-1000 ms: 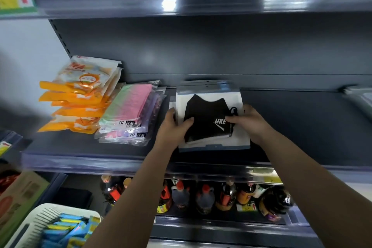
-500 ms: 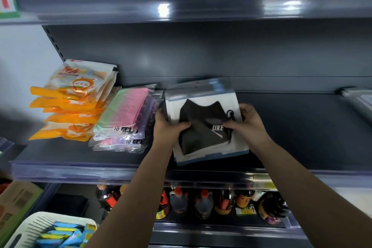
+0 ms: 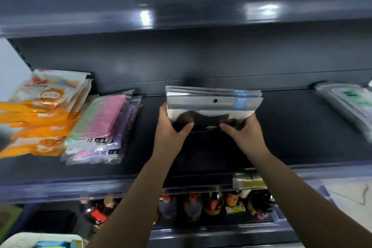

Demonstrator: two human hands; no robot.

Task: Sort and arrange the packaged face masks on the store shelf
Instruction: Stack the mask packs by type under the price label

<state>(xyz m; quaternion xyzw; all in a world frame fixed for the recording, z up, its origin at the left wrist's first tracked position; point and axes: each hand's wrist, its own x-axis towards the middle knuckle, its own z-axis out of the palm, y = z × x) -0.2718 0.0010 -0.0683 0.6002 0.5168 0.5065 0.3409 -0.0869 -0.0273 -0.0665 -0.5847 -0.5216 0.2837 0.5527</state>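
A stack of clear packs with black face masks [image 3: 214, 104] stands tilted up on its lower edge in the middle of the dark shelf [image 3: 291, 131]. My left hand [image 3: 171, 133] grips the stack's left side, thumb across the front. My right hand [image 3: 245, 133] grips its right side the same way. To the left lie a pile of pink and green mask packs [image 3: 100, 127] and a pile of orange and white mask packs [image 3: 42, 110]. At the far right lies a grey pack with green print [image 3: 348, 102].
The upper shelf [image 3: 181, 6] overhangs close above. Sauce bottles [image 3: 201, 205] fill the shelf below. A white basket [image 3: 40, 239] with blue packs sits at the bottom left. A yellow price tag [image 3: 247, 180] sits on the shelf's front rail.
The black mask packs lay flat on the shelf before; both hands have tipped them up onto their lower edge and pushed them further back. The camera has moved closer.
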